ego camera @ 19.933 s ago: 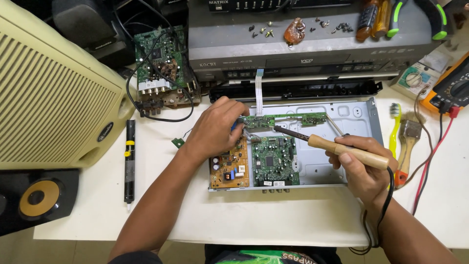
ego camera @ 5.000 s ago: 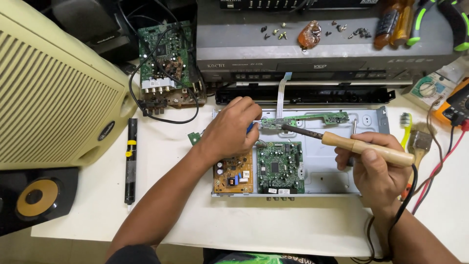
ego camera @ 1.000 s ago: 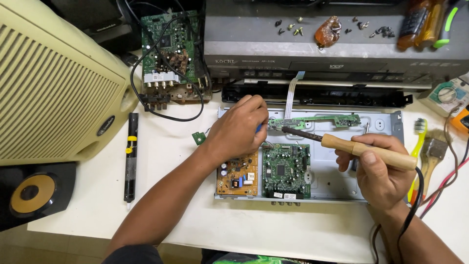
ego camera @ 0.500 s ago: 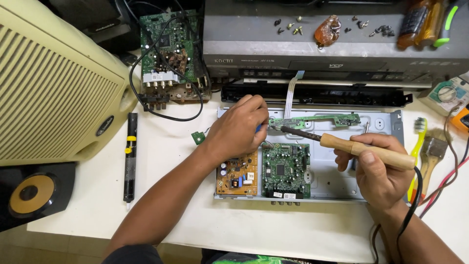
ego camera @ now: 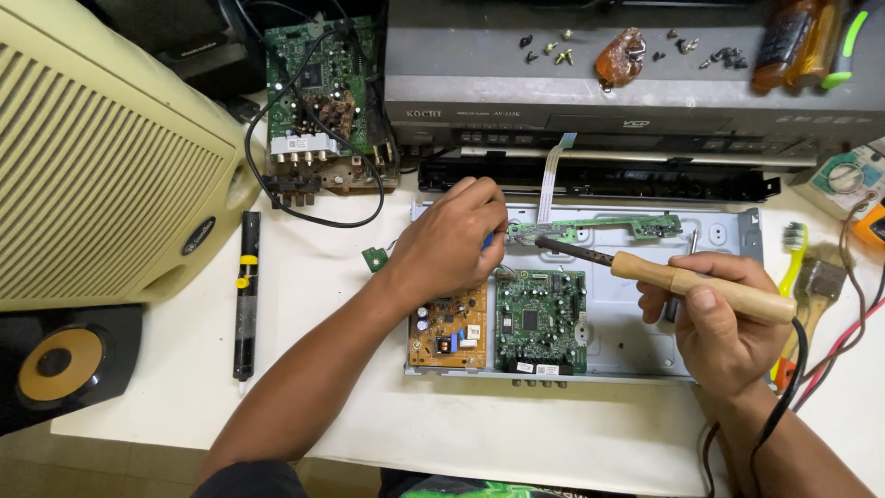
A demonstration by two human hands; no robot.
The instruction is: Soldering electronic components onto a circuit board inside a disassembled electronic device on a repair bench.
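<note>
An opened metal chassis point(ego camera: 719, 231) lies on the white table, holding an orange board point(ego camera: 452, 334), a green main board point(ego camera: 541, 318) and a narrow green strip board point(ego camera: 613, 227). My right hand point(ego camera: 714, 323) grips a wooden-handled soldering iron point(ego camera: 705, 286), its tip touching the strip board's left end. My left hand point(ego camera: 452, 242) rests on the chassis just left of that tip, fingers pinched on something small and blue that is mostly hidden.
A cream speaker cabinet point(ego camera: 101, 157) fills the left. A black desoldering pump point(ego camera: 245, 295) lies beside it. A loose green board with cables point(ego camera: 318, 101) and a grey player point(ego camera: 590, 97) with screws on top sit behind. Brushes point(ego camera: 802, 267) and wires lie at the right.
Both hands have stayed on the strip board's left end. The iron tip has held almost still over the last second; only the view has shifted a little.
</note>
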